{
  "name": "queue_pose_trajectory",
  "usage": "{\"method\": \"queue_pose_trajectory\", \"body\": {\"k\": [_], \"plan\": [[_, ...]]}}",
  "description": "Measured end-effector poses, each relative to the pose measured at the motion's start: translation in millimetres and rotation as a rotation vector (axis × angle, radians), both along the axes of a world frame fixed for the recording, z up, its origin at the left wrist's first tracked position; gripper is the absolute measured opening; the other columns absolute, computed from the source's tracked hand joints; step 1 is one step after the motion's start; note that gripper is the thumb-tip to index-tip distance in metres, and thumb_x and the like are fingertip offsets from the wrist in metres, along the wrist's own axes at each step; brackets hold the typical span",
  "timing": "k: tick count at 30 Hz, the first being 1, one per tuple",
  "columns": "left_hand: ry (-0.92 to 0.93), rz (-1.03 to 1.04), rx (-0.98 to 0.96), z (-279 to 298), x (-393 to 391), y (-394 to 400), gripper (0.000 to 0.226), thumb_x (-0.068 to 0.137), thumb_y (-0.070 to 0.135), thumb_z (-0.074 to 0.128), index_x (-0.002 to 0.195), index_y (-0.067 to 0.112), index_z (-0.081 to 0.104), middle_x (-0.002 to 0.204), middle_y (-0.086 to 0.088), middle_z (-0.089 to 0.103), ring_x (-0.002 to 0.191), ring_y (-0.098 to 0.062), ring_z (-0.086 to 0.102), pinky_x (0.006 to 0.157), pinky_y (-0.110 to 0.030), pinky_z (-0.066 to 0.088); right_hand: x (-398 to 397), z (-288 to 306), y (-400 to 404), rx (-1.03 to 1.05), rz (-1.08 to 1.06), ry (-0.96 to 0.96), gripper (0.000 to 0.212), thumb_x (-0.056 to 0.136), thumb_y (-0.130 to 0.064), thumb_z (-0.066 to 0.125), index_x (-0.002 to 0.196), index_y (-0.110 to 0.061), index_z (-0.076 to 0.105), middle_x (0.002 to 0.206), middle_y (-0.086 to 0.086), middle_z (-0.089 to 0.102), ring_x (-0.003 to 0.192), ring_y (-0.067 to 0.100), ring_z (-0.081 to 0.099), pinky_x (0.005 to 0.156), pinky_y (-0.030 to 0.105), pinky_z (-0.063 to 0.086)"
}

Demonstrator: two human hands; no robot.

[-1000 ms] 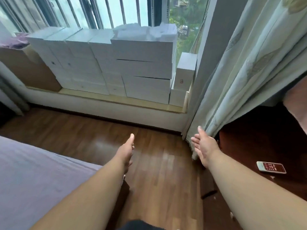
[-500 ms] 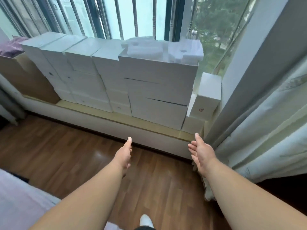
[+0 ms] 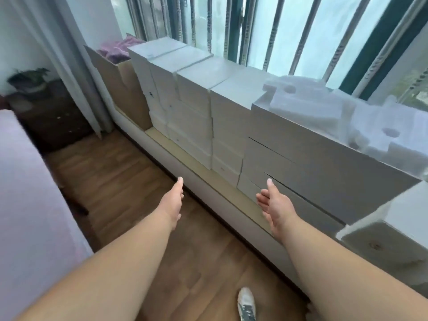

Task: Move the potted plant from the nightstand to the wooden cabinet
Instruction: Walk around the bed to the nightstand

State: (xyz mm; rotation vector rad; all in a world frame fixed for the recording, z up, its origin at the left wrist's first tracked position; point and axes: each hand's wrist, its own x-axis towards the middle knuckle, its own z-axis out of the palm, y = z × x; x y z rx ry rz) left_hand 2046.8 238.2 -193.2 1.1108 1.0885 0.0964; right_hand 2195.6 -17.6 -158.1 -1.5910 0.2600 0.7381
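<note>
White boxes (image 3: 231,117) line the window ledge from 12 to 3 o'clock. A dark nightstand (image 3: 53,117) stands at 10 o'clock, bearing the potted plant (image 3: 29,81). Left hand (image 3: 172,202) and right hand (image 3: 276,205) hang open, empty. Judged step: approach; next, walk over and grasp the pot.

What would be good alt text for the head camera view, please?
Two empty hands, left hand and right hand, reach forward over a wooden floor beside white boxes stacked along a window. A potted plant stands on dark furniture at far left.
</note>
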Motion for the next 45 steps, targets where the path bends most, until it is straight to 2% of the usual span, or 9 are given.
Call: {"method": "queue_pose_trajectory", "body": {"k": [6,13,17,24,27,31,35,40,45], "plan": [[0.001,0.382,0.03,6.4,-17.6,80.0,0.087,0.11,0.072,0.048,0.167,0.006,0.048,0.173,-0.017,0.053,0.154,-0.036,0.056,0.129,-0.055,0.039,58.6,6.4,125.3,-0.032,0.341,0.045,0.064,0.109,-0.064,0.059,0.14,-0.009,0.069,0.137,0.012,0.076,0.135,0.031,0.066,0.125,0.057,0.045],[0.019,0.613,-0.023,5.4,-75.5,124.7,0.095,0.105,0.081,0.046,0.171,0.012,0.046,0.176,-0.014,0.05,0.158,-0.038,0.051,0.128,-0.059,0.038,47.7,15.3,258.8,-0.134,0.751,0.063,0.065,0.111,-0.059,0.06,0.147,-0.004,0.065,0.137,0.016,0.072,0.126,0.035,0.067,0.116,0.051,0.053],[0.035,0.709,-0.059,-6.2,-109.5,159.3,0.097,0.103,0.082,0.051,0.175,0.018,0.039,0.177,-0.009,0.048,0.159,-0.04,0.049,0.127,-0.06,0.039,23.1,7.5,315.6,-0.201,0.9,0.08,0.065,0.112,-0.056,0.06,0.145,0.0,0.065,0.145,0.025,0.071,0.138,0.042,0.066,0.123,0.055,0.05],[0.042,0.728,-0.109,-20.3,-146.0,261.3,0.101,0.102,0.084,0.05,0.177,0.02,0.032,0.18,-0.011,0.043,0.162,-0.04,0.045,0.131,-0.063,0.036,-4.0,14.3,439.0,-0.217,0.889,0.043,0.054,0.113,-0.055,0.058,0.131,-0.004,0.066,0.142,0.023,0.073,0.136,0.04,0.067,0.125,0.057,0.048],[0.044,0.7,-0.117,-16.2,-154.7,320.4,0.102,0.101,0.085,0.049,0.178,0.022,0.03,0.181,-0.01,0.042,0.163,-0.04,0.043,0.132,-0.063,0.035,-14.8,14.0,499.6,-0.211,0.856,0.045,0.055,0.113,-0.056,0.057,0.131,-0.005,0.067,0.141,0.023,0.072,0.125,0.037,0.067,0.126,0.056,0.045],[0.066,0.647,-0.139,-10.7,-158.2,385.8,0.102,0.102,0.086,0.045,0.179,0.021,0.029,0.184,-0.008,0.037,0.167,-0.038,0.037,0.135,-0.062,0.03,-25.8,5.7,559.3,-0.209,0.78,0.034,0.05,0.112,-0.056,0.059,0.128,-0.01,0.067,0.139,0.016,0.074,0.12,0.031,0.068,0.119,0.05,0.048],[0.064,0.657,-0.179,-12.0,-155.1,443.5,0.104,0.101,0.085,0.048,0.178,0.018,0.03,0.183,-0.009,0.038,0.167,-0.037,0.036,0.136,-0.062,0.029,-22.8,-1.6,615.6,-0.188,0.776,0.049,0.057,0.111,-0.059,0.06,0.139,-0.01,0.069,0.139,0.013,0.075,0.126,0.031,0.069,0.123,0.051,0.048],[0.063,0.671,-0.278,-23.4,-141.4,523.7,0.109,0.1,0.091,0.04,0.18,0.019,0.023,0.188,-0.01,0.025,0.172,-0.039,0.022,0.139,-0.061,0.019,6.4,-17.7,703.9,-0.176,0.772,0.056,0.063,0.111,-0.058,0.059,0.146,-0.006,0.067,0.138,0.014,0.075,0.125,0.03,0.069,0.122,0.05,0.046],[0.068,0.744,-0.209,-34.2,-106.3,620.3,0.108,0.1,0.093,0.028,0.181,0.023,0.021,0.188,-0.008,0.026,0.172,-0.036,0.025,0.138,-0.061,0.02,54.5,-33.2,820.2,-0.122,0.834,0.024,0.07,0.113,-0.056,0.058,0.155,-0.001,0.061,0.143,0.018,0.074,0.132,0.031,0.069,0.124,0.047,0.043]]}}
